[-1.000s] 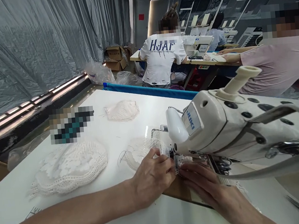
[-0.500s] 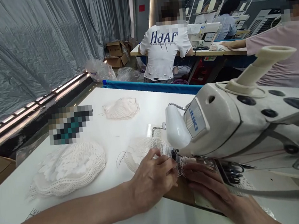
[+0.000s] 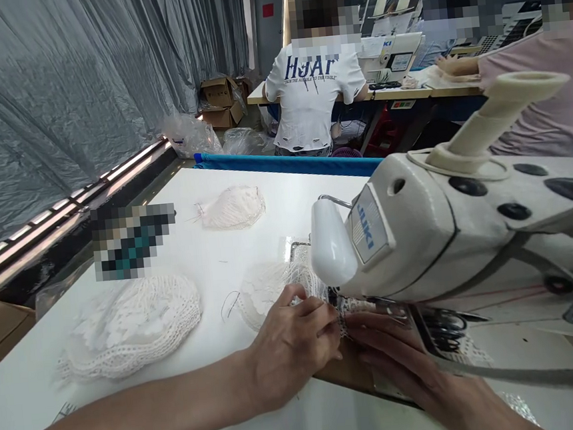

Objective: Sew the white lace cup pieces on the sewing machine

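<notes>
Hazards at the needle station. Left hand [image 3: 292, 345]: fingers bunched together, pinching the edge of the white openwork lace piece [image 3: 273, 286], which lies on the white bench [image 3: 219, 247] just ahead of that hand and runs under the nose of the cream metal sewing machine head [image 3: 419, 237]. Right hand [image 3: 394, 359]: flat, fingers apart, pressing the same lace down just beside the left fingertips. The needle is hidden behind the machine nose and the fingers. Risk one, judged highest: both sets of fingertips sit very near the stitching point, so a slip on the loose mesh could carry a finger under it. Risk two: the open weave may snag or stretch if the two hands feed unevenly, pulling the seam off line. Risk three: a loose dark thread [image 3: 229, 304] just left of the left hand, beside the lace, could be drawn in. Risk four, minor: a heaped white lace mound [image 3: 130, 326] lies beyond the left forearm, where a sweep of the arm could push it about.
</notes>
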Motion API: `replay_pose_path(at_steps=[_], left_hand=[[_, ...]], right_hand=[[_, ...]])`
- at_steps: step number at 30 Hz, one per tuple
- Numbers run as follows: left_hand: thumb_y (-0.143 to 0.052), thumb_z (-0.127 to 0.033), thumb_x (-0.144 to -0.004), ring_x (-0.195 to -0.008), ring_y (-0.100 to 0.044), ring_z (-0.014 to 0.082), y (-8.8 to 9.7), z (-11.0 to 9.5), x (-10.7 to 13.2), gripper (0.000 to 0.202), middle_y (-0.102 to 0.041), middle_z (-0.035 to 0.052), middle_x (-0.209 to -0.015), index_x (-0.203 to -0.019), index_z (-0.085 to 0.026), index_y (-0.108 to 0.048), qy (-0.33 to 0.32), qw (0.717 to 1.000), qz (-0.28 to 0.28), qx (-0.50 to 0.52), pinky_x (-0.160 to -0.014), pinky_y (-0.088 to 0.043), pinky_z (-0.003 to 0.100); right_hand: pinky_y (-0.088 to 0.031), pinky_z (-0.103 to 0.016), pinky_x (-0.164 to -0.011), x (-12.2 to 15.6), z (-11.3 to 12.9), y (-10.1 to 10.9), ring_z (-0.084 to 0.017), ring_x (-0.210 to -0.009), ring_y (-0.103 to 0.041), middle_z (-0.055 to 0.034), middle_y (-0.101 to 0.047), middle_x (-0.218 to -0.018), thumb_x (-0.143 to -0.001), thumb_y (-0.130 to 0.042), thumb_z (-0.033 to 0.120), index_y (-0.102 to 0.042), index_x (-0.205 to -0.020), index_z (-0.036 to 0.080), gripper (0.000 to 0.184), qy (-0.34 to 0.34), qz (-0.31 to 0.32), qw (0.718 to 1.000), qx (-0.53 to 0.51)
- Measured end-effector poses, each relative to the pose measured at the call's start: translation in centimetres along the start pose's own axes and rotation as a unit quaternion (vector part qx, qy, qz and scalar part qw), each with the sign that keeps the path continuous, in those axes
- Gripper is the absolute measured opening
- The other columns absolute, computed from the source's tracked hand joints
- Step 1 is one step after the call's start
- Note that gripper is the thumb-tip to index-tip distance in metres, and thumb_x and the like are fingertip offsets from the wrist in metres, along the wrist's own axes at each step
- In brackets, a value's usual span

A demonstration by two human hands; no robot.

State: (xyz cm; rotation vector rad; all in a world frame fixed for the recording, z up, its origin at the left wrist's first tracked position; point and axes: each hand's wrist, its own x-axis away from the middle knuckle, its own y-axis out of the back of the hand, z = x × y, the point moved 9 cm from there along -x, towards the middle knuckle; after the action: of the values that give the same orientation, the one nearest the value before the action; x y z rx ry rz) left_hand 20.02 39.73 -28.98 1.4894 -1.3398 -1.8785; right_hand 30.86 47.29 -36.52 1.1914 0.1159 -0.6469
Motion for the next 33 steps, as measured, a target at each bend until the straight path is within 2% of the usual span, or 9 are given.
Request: replay_pose_path(at_steps=[5, 10, 15, 21, 25, 31, 33], left_hand=[[-0.054, -0.018, -0.090, -0.077, -0.056, 0.0096, 0.0, -0.1, 0.0, 0.012, -0.063, 0.0001, -0.085, -0.080, -0.013, -0.058, -0.004, 1.000, 0.009, -0.002, -0.079, -0.037, 0.031], [-0.048, -0.009, -0.090, -0.075, -0.056, 0.0087, -0.4, 0.0, 0.1, 0.015, -0.062, -0.0003, -0.083, -0.080, -0.014, -0.059, 0.007, 1.000, 0.016, -0.021, -0.079, -0.036, 0.030], [-0.048, -0.005, -0.088, -0.076, -0.055, 0.0086, -0.2, -0.2, 0.0, 0.017, -0.063, -0.0010, -0.084, -0.079, -0.014, -0.059, -0.002, 0.999, 0.016, -0.028, -0.081, -0.036, 0.030], [-0.050, -0.007, -0.088, -0.075, -0.056, 0.0087, -0.1, -0.2, -0.2, 0.014, -0.062, -0.0005, -0.083, -0.081, -0.015, -0.059, -0.004, 0.999, 0.024, -0.032, -0.080, -0.037, 0.031], [-0.052, -0.008, -0.088, -0.077, -0.056, 0.0095, -0.1, -0.4, 0.0, 0.013, -0.061, 0.0005, -0.082, -0.080, -0.014, -0.060, -0.014, 0.999, 0.016, -0.047, -0.080, -0.037, 0.031], [-0.052, -0.011, -0.089, -0.077, -0.056, 0.0103, 0.1, -0.5, -0.1, 0.014, -0.063, 0.0012, -0.081, -0.078, -0.013, -0.061, -0.022, 0.999, 0.003, -0.046, -0.080, -0.037, 0.032], [-0.051, -0.012, -0.090, -0.076, -0.056, 0.0098, 0.2, -0.3, -0.2, 0.016, -0.063, 0.0010, -0.083, -0.077, -0.013, -0.060, -0.016, 0.999, 0.004, -0.037, -0.080, -0.037, 0.031]], right_hand=[[-0.057, -0.033, -0.083, -0.6, 1.1, 1.0, -0.021, -0.094, -0.067, -0.0058, -0.070, -0.102, -0.093, -0.042, 0.030, -0.058, -0.121, 0.028, 0.033, 0.025, 0.031, 0.999, 0.002], [-0.055, -0.032, -0.086, -0.6, 1.4, 0.4, -0.021, -0.100, -0.065, -0.0064, -0.068, -0.109, -0.092, -0.041, 0.024, -0.054, -0.126, 0.025, 0.037, 0.061, 0.041, 0.997, 0.027], [-0.059, -0.034, -0.079, -0.7, 1.0, 0.6, -0.022, -0.094, -0.067, -0.0076, -0.068, -0.108, -0.093, -0.036, 0.031, -0.060, -0.117, 0.024, 0.035, 0.045, -0.003, 0.999, 0.007], [-0.060, -0.030, -0.076, -0.9, 0.8, 0.6, -0.021, -0.094, -0.067, -0.0067, -0.068, -0.110, -0.093, -0.036, 0.037, -0.061, -0.115, 0.025, 0.035, 0.025, 0.000, 0.999, -0.031], [-0.058, -0.036, -0.080, -0.9, 0.4, 0.4, -0.024, -0.096, -0.066, -0.0079, -0.067, -0.110, -0.092, -0.038, 0.036, -0.063, -0.111, 0.025, 0.034, 0.005, 0.010, 1.000, -0.019], [-0.058, -0.032, -0.081, -2.3, 2.9, 1.7, -0.021, -0.093, -0.067, -0.0062, -0.068, -0.111, -0.088, -0.043, 0.022, -0.062, -0.113, 0.024, 0.032, 0.052, 0.039, 0.998, 0.010], [-0.058, -0.030, -0.079, -2.6, 3.3, 2.2, -0.020, -0.090, -0.068, -0.0043, -0.069, -0.107, -0.088, -0.043, 0.022, -0.064, -0.110, 0.025, 0.031, 0.053, 0.032, 0.998, 0.013]])
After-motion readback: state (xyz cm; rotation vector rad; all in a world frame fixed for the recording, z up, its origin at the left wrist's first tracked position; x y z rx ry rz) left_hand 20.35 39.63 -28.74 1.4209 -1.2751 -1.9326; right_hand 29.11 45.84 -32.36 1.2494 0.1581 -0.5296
